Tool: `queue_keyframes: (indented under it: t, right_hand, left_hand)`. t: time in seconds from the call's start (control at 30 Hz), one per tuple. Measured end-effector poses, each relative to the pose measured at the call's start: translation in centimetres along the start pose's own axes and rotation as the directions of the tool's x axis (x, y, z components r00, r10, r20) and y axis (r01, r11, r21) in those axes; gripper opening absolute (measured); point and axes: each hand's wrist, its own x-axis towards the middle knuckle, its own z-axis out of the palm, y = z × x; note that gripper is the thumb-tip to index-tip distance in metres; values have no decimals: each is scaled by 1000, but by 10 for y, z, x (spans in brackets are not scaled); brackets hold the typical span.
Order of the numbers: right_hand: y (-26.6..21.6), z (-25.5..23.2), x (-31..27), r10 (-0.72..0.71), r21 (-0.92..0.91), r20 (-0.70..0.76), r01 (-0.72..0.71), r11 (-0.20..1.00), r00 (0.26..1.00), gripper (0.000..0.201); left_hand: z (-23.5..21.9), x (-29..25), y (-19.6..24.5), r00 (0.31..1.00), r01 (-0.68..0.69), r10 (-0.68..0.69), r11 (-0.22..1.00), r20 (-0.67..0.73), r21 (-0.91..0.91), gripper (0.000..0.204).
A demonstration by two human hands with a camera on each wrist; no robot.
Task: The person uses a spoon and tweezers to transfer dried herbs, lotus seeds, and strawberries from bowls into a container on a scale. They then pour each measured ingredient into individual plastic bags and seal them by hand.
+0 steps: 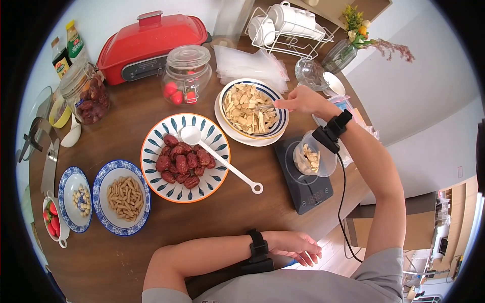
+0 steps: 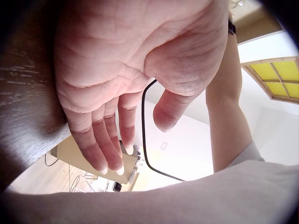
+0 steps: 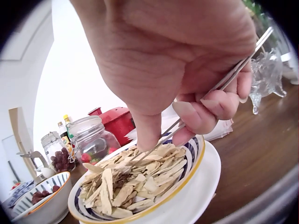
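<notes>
My right hand (image 1: 306,101) grips thin metal tweezers (image 3: 229,77), their tips down among pale dried root slices (image 1: 246,103). The slices fill a blue-striped bowl (image 3: 202,151) that stands on a white plate (image 3: 208,179). Near my right forearm, a clear plastic container (image 1: 328,160) with several slices in it sits on a black kitchen scale (image 1: 298,198). My left hand (image 1: 295,246) hangs at the table's front edge, fingers loosely bent, holding nothing; the left wrist view shows its bare palm (image 2: 126,60).
A patterned plate (image 1: 151,177) of red dates with a white spoon (image 1: 230,165) lies left of the bowl. Farther left are blue-rimmed dishes (image 1: 101,222). Behind stand glass jars (image 1: 188,63), a red cooker (image 1: 151,43), plastic bags (image 1: 250,65) and a cup rack (image 1: 290,45).
</notes>
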Motion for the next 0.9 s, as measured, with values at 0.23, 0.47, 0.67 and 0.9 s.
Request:
queue_keyframes:
  t: [0.23,0.47,0.67,0.9]
  right_hand:
    - [-5,-14,-19,-1,47,-24,2,999,1000,57]
    - [6,-26,-26,65,45,-37,-63,997,997,58]
    - [14,-34,-34,91,92,-41,-87,992,995,57]
    - [10,-56,-81,137,98,-116,-125,987,984,54]
  left_hand:
    - [0,0,0,1000,9,-9,1000,-10,1,39]
    - [0,-1,1,1000,11,-11,1000,-1,-3,40]
    - [1,-3,2,1000,7,-7,1000,6,-7,40]
    - [4,-8,6,1000,15,-15,1000,-6,-17,42]
